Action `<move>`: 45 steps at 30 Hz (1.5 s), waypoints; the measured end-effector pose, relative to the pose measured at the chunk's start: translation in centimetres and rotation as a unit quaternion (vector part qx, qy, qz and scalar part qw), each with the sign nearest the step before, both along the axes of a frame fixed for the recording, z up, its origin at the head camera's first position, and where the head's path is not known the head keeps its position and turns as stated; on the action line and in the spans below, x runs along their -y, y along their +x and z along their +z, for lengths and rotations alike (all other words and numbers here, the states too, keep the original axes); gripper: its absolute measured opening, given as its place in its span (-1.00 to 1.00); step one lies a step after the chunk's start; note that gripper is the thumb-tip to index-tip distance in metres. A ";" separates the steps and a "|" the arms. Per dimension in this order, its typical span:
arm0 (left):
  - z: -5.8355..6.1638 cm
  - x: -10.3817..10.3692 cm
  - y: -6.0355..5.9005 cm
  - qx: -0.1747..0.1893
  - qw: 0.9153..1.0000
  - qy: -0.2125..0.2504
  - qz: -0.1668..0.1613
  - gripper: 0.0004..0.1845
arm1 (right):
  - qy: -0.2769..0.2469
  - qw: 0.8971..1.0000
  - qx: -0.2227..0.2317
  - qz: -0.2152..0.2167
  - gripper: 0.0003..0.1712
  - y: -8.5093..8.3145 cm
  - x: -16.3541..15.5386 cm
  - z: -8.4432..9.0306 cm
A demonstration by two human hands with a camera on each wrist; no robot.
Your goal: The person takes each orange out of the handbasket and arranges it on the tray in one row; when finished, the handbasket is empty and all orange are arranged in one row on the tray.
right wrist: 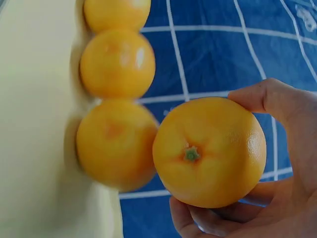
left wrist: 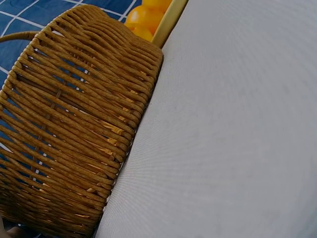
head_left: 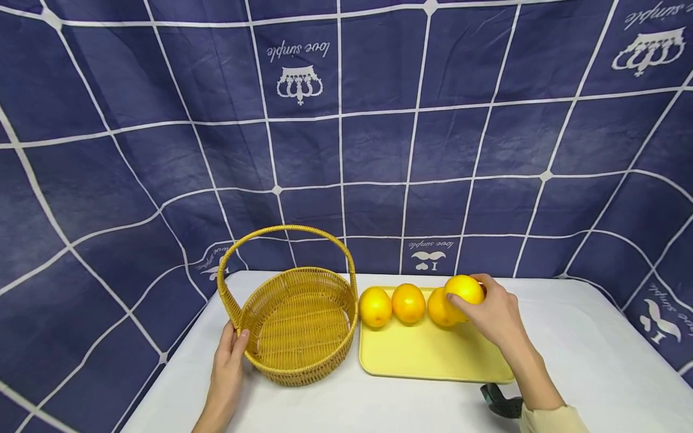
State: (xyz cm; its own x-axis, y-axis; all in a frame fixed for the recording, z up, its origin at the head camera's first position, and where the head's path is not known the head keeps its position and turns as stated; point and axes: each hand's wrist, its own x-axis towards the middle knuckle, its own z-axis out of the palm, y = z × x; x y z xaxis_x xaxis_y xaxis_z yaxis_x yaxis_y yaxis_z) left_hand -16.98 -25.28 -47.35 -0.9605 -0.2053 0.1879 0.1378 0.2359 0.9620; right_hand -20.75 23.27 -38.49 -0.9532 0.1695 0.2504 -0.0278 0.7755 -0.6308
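A round wicker basket (head_left: 303, 325) with a tall arched handle stands on the table, nothing inside it. My left hand (head_left: 228, 367) grips its rim at the near left, thumb inside and fingers outside. In the left wrist view the basket's woven side (left wrist: 74, 119) fills the left half. My right hand (head_left: 500, 313) holds an orange (right wrist: 208, 151) between thumb and fingers, above the right part of a yellow tray (head_left: 411, 355). Three other oranges sit in a row along the tray's far edge: one at the left (head_left: 375, 307), one mid-row (head_left: 408, 304), one partly hidden (head_left: 440, 308).
A white cloth (head_left: 574, 337) covers the table. Behind it hangs a blue checked curtain (head_left: 379, 150). A dark green and black object (head_left: 500, 402) shows beneath the right wrist, near the tray's front right corner. The basket's right side stands close to the tray.
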 end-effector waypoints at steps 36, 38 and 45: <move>0.1 0.2 -0.1 -0.006 1.000 0.001 0.000 -0.40 | -0.012 0.995 0.079 -0.052 -0.06 -1.8 -3.1 -4.7; 0.1 0.1 -0.1 -0.006 1.000 -0.002 0.001 -0.40 | -0.013 0.995 0.074 -0.058 -0.06 -1.8 -2.9 -4.7; 0.1 0.1 -0.2 0.001 1.000 -0.004 -0.003 -0.39 | -0.019 0.996 0.060 -0.065 -0.06 -1.9 -2.8 -5.0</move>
State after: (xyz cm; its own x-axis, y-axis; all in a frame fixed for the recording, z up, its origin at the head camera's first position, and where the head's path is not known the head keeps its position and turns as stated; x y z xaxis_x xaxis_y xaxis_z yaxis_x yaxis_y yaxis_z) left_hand -17.22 -25.41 -47.24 -0.9619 -0.1984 0.1882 0.1379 0.2424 0.9603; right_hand -22.63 26.04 -43.52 -0.9453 0.2999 0.1282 0.1476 0.7438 -0.6519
